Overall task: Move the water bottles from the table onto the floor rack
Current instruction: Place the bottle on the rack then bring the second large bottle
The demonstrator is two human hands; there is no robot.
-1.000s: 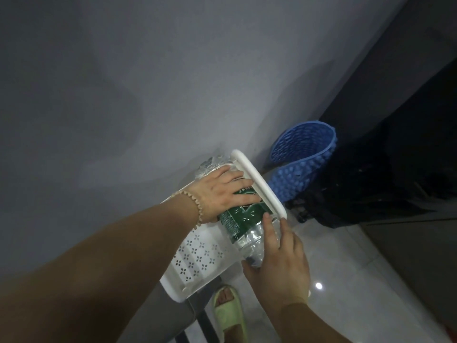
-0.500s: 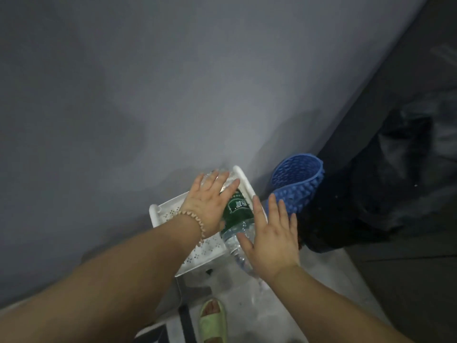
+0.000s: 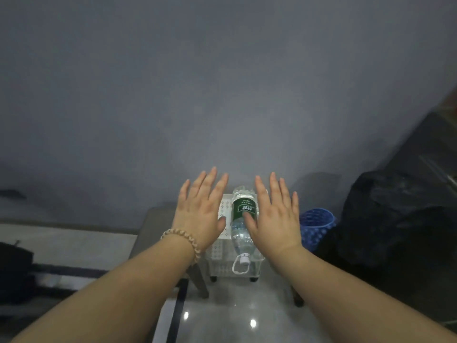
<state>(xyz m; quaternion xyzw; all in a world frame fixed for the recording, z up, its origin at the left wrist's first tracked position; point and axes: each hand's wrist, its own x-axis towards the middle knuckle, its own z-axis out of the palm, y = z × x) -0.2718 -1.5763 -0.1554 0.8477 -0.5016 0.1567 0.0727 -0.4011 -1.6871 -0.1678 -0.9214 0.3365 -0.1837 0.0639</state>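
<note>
A clear water bottle (image 3: 241, 233) with a green label lies on its side in the white perforated floor rack (image 3: 220, 257), its white cap toward me at the rack's near edge. My left hand (image 3: 201, 211), with a bead bracelet at the wrist, hovers flat with fingers spread above the rack's left part. My right hand (image 3: 273, 216) hovers flat with fingers spread just right of the bottle, its thumb over the green label. Neither hand holds anything.
A grey wall rises right behind the rack. A blue studded basket (image 3: 316, 226) stands to the rack's right, with a black bag (image 3: 395, 219) beyond it. A grey stool or bench (image 3: 158, 233) sits at the left. The floor below is glossy tile.
Both hands let go of the bottle and drew back, fingers spread. The bottle now lies in the rack. The view has swung level and farther from the rack.
</note>
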